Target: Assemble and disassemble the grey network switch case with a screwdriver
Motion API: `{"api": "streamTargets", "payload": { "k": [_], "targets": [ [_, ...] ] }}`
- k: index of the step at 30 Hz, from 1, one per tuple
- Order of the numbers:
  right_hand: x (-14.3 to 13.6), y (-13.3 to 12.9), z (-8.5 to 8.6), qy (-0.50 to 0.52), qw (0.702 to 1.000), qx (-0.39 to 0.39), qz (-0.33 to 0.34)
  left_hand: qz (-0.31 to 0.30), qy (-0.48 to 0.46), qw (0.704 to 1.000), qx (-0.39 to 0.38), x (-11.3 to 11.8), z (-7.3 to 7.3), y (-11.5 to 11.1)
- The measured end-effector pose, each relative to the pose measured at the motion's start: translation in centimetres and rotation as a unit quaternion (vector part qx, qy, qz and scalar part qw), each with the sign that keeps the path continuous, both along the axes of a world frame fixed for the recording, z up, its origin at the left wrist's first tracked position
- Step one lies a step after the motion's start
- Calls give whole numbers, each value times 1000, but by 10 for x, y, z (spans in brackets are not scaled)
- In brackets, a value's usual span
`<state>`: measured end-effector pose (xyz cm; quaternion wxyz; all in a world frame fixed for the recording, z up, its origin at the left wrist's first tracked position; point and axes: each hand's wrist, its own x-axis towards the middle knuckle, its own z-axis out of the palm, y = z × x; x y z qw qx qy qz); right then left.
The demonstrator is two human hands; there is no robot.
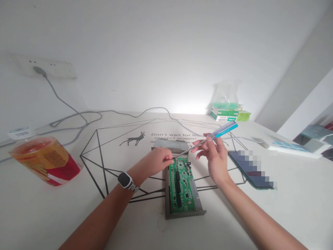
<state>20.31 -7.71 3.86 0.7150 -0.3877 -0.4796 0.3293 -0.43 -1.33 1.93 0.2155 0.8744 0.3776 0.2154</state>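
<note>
Grasping screwdriver [224, 130] with right fingers [212, 147], perhaps its shaft [186, 151] with left fingers [168, 153] (cannot tell), at uncovered circuit board [184, 184], still in metal tray [195, 194].

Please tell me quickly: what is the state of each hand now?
Left hand: closed at the far end of the green circuit board; whether it grips anything cannot be told.
Right hand: holding a blue-handled screwdriver.
</note>
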Motion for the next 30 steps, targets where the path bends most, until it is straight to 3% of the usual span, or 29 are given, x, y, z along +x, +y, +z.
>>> {"api": "streamTargets", "payload": {
  "k": [16,30],
  "targets": [
    [-2,-1,0,-14,1000,2,0,12,26,999,19,2,6,-6],
    [-4,-2,3,-18,999,15,-22,88,84,989,84,17,4,-18]
  ]
}}
